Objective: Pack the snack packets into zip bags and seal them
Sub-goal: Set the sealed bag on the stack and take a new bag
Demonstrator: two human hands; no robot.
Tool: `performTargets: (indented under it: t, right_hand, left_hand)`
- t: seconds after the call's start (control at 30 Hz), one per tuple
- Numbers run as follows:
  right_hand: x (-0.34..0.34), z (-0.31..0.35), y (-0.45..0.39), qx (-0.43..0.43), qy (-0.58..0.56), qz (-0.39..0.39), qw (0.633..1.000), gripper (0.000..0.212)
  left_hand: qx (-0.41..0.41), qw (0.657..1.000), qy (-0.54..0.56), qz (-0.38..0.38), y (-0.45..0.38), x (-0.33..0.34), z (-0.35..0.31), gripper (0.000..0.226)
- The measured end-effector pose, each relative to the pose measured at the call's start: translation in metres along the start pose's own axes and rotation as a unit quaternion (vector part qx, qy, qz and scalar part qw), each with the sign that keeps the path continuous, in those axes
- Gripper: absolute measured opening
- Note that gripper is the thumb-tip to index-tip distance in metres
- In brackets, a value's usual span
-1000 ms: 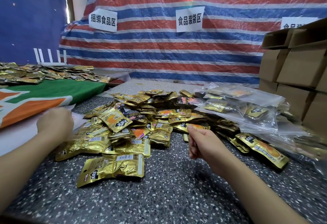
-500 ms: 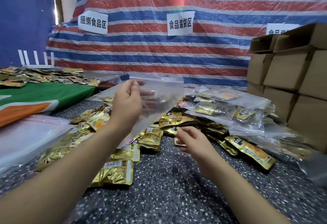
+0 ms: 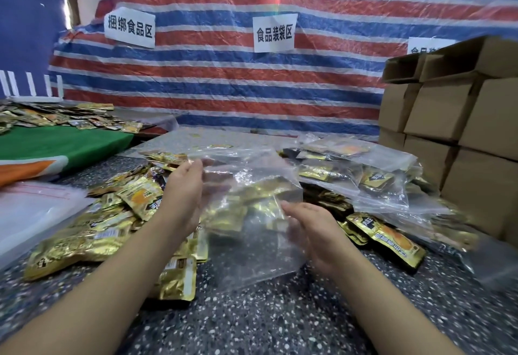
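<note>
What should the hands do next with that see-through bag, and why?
Probably pull the clear zip bag's mouth open. The left hand and right hand hold it between them above the gold snack packets, and it looks empty, so it likely needs opening before any packet goes in.

The zip bag (image 3: 252,214) is thin, clear, shiny plastic. The snack packets (image 3: 84,240) at 9 o'clock are shiny gold foil, on a speckled, stony table (image 3: 252,321). The boxes (image 3: 462,130) at 3 o'clock are dull brown cardboard.
</note>
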State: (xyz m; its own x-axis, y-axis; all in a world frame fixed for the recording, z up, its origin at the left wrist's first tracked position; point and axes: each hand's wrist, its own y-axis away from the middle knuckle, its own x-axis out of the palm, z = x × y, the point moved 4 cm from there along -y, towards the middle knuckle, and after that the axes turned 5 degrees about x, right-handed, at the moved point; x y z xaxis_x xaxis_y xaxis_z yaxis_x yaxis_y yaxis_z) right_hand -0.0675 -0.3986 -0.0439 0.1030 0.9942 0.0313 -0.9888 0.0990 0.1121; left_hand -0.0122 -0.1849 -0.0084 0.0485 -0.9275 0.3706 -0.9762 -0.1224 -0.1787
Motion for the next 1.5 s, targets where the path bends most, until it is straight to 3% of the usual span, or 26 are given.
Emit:
performTargets:
  t: [0.07, 0.13, 0.23, 0.37, 0.43, 0.5, 0.57, 0.6, 0.67, 0.73, 0.8, 0.87, 0.97, 1.13, 1.2, 1.23, 1.33, 1.4, 1.5]
  right_hand:
    - [-0.007, 0.005, 0.001, -0.020, 0.074, -0.019, 0.997, 0.015]
    - [-0.016, 0.009, 0.002, -0.041, 0.167, -0.047, 0.984, 0.015]
    - [-0.023, 0.013, 0.004, -0.035, 0.199, -0.021, 0.979, 0.022]
    - [-0.036, 0.018, 0.005, -0.035, 0.279, -0.026, 0.959, 0.014]
    - [-0.046, 0.023, 0.004, -0.066, 0.354, -0.109, 0.927, 0.012]
    - [-0.054, 0.032, 0.008, -0.140, 0.433, -0.250, 0.855, 0.015]
    - [-0.049, 0.042, 0.018, -0.248, 0.417, -0.323, 0.812, 0.018]
    - [-0.044, 0.044, 0.020, -0.277, 0.391, -0.315, 0.819, 0.024]
    - [-0.031, 0.040, 0.015, -0.249, 0.325, -0.243, 0.879, 0.039]
    - [-0.019, 0.030, 0.011, -0.141, 0.216, -0.160, 0.953, 0.047]
    - [-0.012, 0.019, 0.010, -0.029, 0.108, -0.108, 0.988, 0.050]
    - [-0.011, 0.016, 0.011, 0.017, 0.039, -0.088, 0.995, 0.053]
    - [-0.011, 0.018, 0.011, 0.017, -0.037, -0.091, 0.995, 0.038]
    - [-0.017, 0.016, 0.011, -0.004, -0.121, -0.116, 0.986, 0.017]
    - [-0.018, 0.015, 0.010, -0.022, -0.109, -0.122, 0.986, 0.020]
    - [-0.018, 0.016, 0.012, -0.045, -0.067, -0.127, 0.989, 0.021]
    - [-0.010, 0.023, 0.017, -0.143, 0.093, -0.113, 0.979, 0.021]
    - [0.000, 0.023, 0.020, -0.169, 0.110, -0.064, 0.977, 0.020]
    - [0.010, 0.019, 0.019, -0.176, 0.072, 0.010, 0.982, 0.014]
  left_hand:
    - [-0.018, 1.000, -0.018, 0.006, -0.003, -0.002, 0.001, 0.026]
    - [-0.031, 0.999, -0.031, 0.009, -0.006, -0.003, 0.005, 0.021]
    - [-0.049, 0.998, -0.043, 0.021, -0.012, -0.004, 0.012, 0.015]
    - [-0.081, 0.988, -0.088, 0.093, -0.015, -0.007, 0.018, 0.015]
    - [-0.090, 0.979, -0.137, 0.118, -0.013, -0.009, 0.019, 0.015]
    - [-0.078, 0.973, -0.176, 0.125, -0.006, -0.008, 0.019, 0.014]
    - [-0.036, 0.968, -0.212, 0.129, 0.006, 0.001, 0.018, 0.012]
    - [-0.002, 0.962, -0.240, 0.132, 0.013, 0.007, 0.018, 0.011]
    - [0.083, 0.941, -0.296, 0.142, 0.030, 0.022, 0.017, 0.013]
    - [0.161, 0.917, -0.321, 0.173, 0.045, 0.036, 0.019, 0.020]
    - [0.228, 0.891, -0.330, 0.212, 0.056, 0.045, 0.023, 0.027]
    - [0.301, 0.846, -0.371, 0.238, 0.062, 0.050, 0.025, 0.029]
    - [0.363, 0.765, -0.455, 0.277, 0.064, 0.052, 0.029, 0.035]
    - [0.363, 0.704, -0.528, 0.306, 0.064, 0.052, 0.033, 0.051]
    - [0.334, 0.706, -0.538, 0.318, 0.065, 0.053, 0.037, 0.059]
    - [0.325, 0.724, -0.520, 0.316, 0.065, 0.053, 0.037, 0.059]
    - [0.338, 0.780, -0.444, 0.282, 0.064, 0.053, 0.031, 0.033]
    - [0.350, 0.794, -0.425, 0.258, 0.063, 0.051, 0.026, 0.014]
    - [0.351, 0.791, -0.431, 0.256, 0.061, 0.050, 0.024, 0.030]
